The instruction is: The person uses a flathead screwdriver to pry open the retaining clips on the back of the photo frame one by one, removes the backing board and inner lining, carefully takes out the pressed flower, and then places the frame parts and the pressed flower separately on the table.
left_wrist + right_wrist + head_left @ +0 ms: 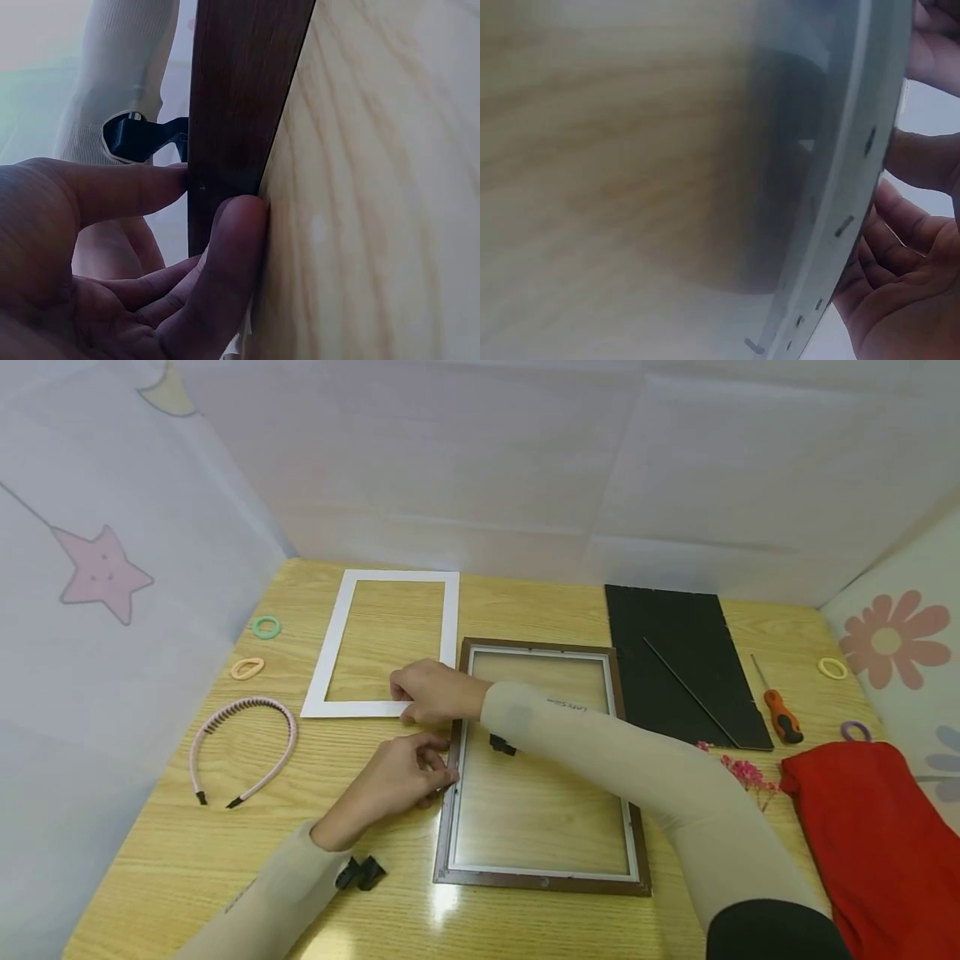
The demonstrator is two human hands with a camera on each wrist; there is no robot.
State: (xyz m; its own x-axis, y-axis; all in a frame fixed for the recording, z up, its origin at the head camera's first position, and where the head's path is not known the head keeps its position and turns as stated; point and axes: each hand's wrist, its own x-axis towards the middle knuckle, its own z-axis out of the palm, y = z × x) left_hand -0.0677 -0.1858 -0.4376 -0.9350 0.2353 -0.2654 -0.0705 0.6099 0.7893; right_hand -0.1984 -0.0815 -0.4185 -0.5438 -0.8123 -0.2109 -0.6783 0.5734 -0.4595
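Note:
A brown picture frame with a silver inner edge and a clear pane lies flat on the wooden table. At its left side my left hand pinches the edge; the left wrist view shows thumb and finger on the frame's brown side. Just beyond, my right hand reaches across the pane, its fingers curled round the lower right corner of a white picture mat. The mat lies beside the frame's upper left. In the right wrist view the frame's pale edge hides part of both hands.
A black backing board with a thin rod on it lies right of the frame, near an orange screwdriver, pink flowers and red cloth. A pink headband and several hair ties lie around.

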